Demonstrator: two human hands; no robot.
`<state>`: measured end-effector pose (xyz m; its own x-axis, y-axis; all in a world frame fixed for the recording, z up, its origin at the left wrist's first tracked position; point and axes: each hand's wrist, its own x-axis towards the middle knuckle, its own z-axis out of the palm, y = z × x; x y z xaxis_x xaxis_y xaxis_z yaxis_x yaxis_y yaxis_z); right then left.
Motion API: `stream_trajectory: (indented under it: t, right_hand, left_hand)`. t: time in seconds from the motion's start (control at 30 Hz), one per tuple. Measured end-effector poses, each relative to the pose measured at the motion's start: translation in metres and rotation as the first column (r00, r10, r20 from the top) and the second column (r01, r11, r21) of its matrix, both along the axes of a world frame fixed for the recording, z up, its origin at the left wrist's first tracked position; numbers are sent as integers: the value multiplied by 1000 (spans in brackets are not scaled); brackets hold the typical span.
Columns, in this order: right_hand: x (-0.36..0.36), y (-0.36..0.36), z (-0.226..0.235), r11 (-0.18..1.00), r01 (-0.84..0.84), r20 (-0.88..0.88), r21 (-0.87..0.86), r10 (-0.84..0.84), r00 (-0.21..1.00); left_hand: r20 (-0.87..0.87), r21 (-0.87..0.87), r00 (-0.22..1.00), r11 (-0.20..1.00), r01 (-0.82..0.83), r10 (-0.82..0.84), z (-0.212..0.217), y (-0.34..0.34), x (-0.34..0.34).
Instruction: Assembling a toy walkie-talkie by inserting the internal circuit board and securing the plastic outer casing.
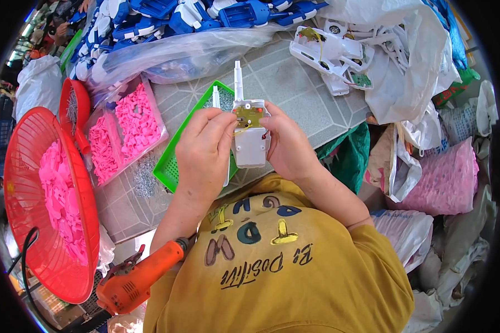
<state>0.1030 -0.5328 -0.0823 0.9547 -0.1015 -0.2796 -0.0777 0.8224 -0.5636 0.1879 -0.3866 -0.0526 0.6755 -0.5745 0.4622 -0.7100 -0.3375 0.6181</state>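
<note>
A white plastic housing with a long antenna-like stem pointing away is held upright in front of my chest. Its inside faces me, and a yellow-green circuit board sits in its upper half with thin yellow and red wires. My right hand grips the housing along its right side, thumb near the board's edge. Closed in a pinch, my left hand has its fingertips at the board's left edge; what they pinch is hidden. Behind my left hand is a green tray with small metal pieces and a white stem-shaped part.
An orange power screwdriver is beside my left forearm. Pink parts fill a red basket and a clear divided tray. Loose screws lie nearby. Blue-white shells are piled at the back; white housings lie back right.
</note>
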Motion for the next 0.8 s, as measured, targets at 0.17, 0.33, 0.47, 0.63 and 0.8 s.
stream_trajectory:
  t: [0.17,0.33,0.47,0.63,0.8]
  right_hand:
    - [1,-1,-1,1000,-2,-9,4,2,1000]
    - [3,1,-4,998,58,-44,-17,-59,997]
    - [3,1,-12,993,96,-43,-71,-99,994]
    - [4,4,-8,984,115,-45,-139,-122,991]
    - [4,7,-6,980,121,-70,-160,-133,989]
  left_hand:
    - [-15,35,1000,999,10,-9,-1,-1,1]
    - [46,89,998,996,28,-33,1,-2,-1]
    - [30,84,999,996,21,-24,-1,-2,-3]
    - [-17,37,1000,999,11,-11,-3,-1,-3]
    - [-7,59,1000,998,16,-15,-5,-1,-1]
